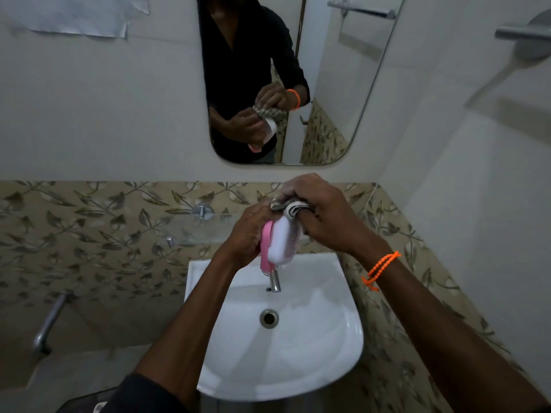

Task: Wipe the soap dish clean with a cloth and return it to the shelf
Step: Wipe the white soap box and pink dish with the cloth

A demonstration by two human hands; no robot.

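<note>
The soap dish (278,242) has a pink base and a white top part, and it is tilted on its edge above the sink's tap. My left hand (246,234) grips it from the left side. My right hand (319,210) is closed around a bunched grey-and-white striped cloth (290,207), pressing it against the upper end of the dish. A glass shelf (205,226) runs along the patterned tiles behind my hands; a metal bracket (202,210) holds it.
A white wash basin (328,338) with a chrome tap (275,281) and drain (269,318) lies below my hands. A mirror (328,84) hangs above. A towel bar (521,34) juts from the right wall. A pipe tap (49,320) sticks out low on the left.
</note>
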